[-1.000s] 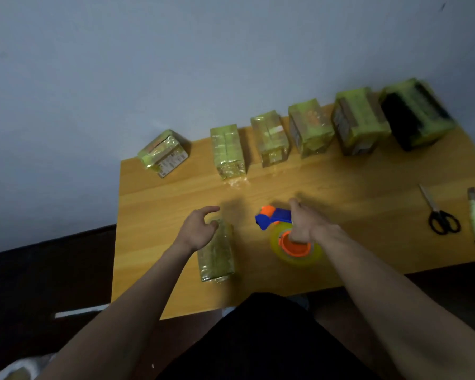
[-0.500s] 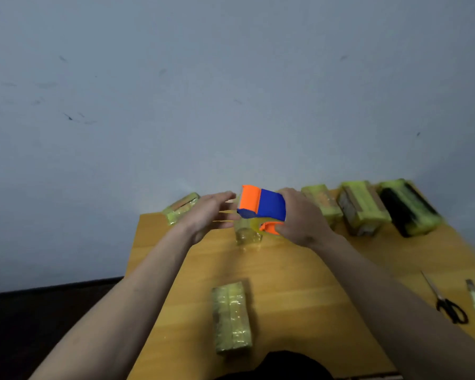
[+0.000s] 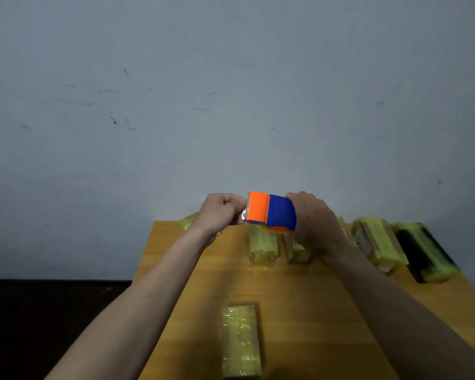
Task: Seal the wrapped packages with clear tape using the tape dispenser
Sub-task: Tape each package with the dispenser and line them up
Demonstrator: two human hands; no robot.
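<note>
- Along the far edge of the wooden desk (image 3: 327,311) a row of yellow-wrapped packages is seen: one (image 3: 262,246) left of centre, one (image 3: 296,250) partly hidden beneath the right hand, a larger one (image 3: 379,245) further right, and a black one (image 3: 422,250) at the right end. Another package (image 3: 188,222) at the left end is largely hidden behind the left wrist.
- One wrapped package (image 3: 240,341) lies alone near the front edge, well apart from the row and between the two forearms.
- A grey, scuffed wall (image 3: 231,91) fills the upper part of the view.
- The orange and blue tape dispenser (image 3: 270,212) is held in the air above the far row, clear of the desk.
- The right hand (image 3: 313,220) is wrapped round the blue end of the dispenser, its grip clamped on it.
- The left hand (image 3: 220,212) is curled at the orange end, its fingers pinched on the clear tape end (image 3: 244,213).
- Compared with half a second earlier, the left hand is noted to have gone from outstretched fingers beside the dispenser to a closed pinch at its mouth; the dispenser is held at about the same place above the far row.
</note>
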